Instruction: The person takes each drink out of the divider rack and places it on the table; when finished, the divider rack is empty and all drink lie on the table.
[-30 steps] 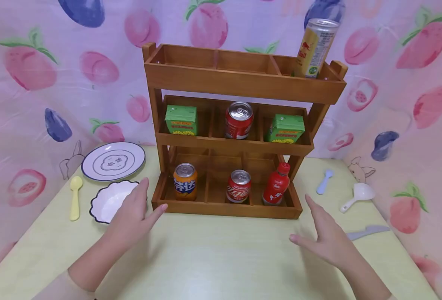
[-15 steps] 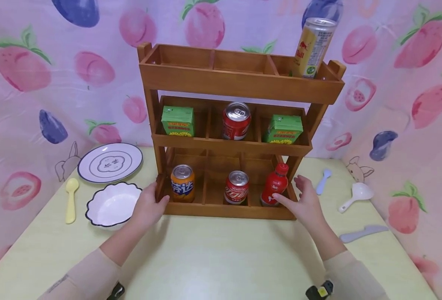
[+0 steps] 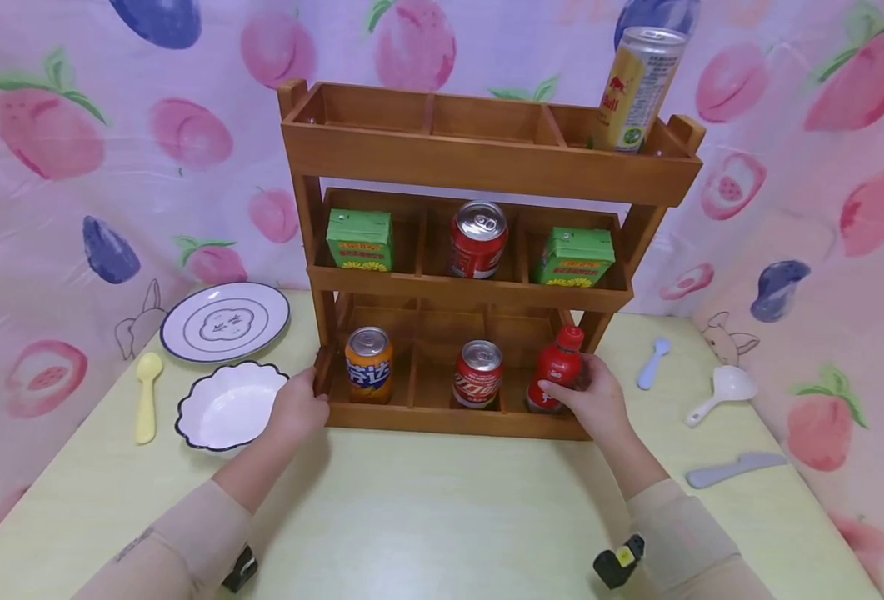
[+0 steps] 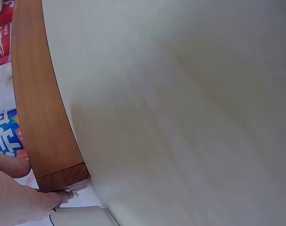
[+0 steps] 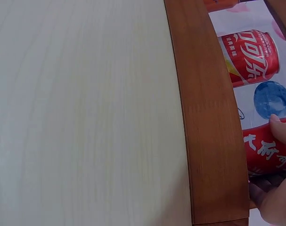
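While the left hand (image 3: 297,411) clasps the wooden rack (image 3: 486,165) at its left end, the right hand (image 3: 599,398), pinching the red cola bottle (image 3: 558,364) in the lowest right compartment (image 3: 515,340), should keep it upright

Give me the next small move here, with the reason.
Probably lift the red capped bottle straight up with the right hand: its thumb is on the bottle, which stands behind the bottom front rail of the brown wooden three-tier rack, and the left hand grips that rack's left end.
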`<state>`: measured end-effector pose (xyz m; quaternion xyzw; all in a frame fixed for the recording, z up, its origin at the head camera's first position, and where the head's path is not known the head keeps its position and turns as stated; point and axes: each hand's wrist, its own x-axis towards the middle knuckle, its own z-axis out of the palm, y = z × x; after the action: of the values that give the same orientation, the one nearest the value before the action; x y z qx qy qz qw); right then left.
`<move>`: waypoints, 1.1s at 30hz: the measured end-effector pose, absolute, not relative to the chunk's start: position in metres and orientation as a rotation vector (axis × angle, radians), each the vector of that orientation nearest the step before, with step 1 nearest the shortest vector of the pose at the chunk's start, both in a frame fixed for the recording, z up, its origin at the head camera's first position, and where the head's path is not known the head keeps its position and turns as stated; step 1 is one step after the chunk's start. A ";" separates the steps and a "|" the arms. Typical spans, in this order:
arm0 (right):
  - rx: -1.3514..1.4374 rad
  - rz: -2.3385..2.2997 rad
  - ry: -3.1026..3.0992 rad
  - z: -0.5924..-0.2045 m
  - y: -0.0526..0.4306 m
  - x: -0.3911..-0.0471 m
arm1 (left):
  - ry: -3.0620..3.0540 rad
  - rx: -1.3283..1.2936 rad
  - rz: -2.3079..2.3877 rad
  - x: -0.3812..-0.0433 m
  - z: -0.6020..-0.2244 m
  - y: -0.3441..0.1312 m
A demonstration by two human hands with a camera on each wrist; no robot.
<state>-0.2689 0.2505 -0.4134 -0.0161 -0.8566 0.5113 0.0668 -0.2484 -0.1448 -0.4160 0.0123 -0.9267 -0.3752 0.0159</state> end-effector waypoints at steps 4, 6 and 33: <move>-0.018 1.518 -2.546 -0.414 0.251 -0.268 | -2.890 0.055 -1.160 -0.249 -0.413 -0.144; 0.006 1.506 -2.518 -0.414 0.252 -0.266 | -2.893 0.062 -1.153 -0.250 -0.413 -0.143; 0.020 1.597 -2.500 -0.373 0.293 -0.153 | -2.908 0.110 -1.138 -0.250 -0.416 -0.148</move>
<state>-0.1534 0.2926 -0.3730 0.0066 -0.8395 0.5362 0.0877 -0.2503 -0.1476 -0.4157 0.0351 -0.9306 -0.3643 0.0086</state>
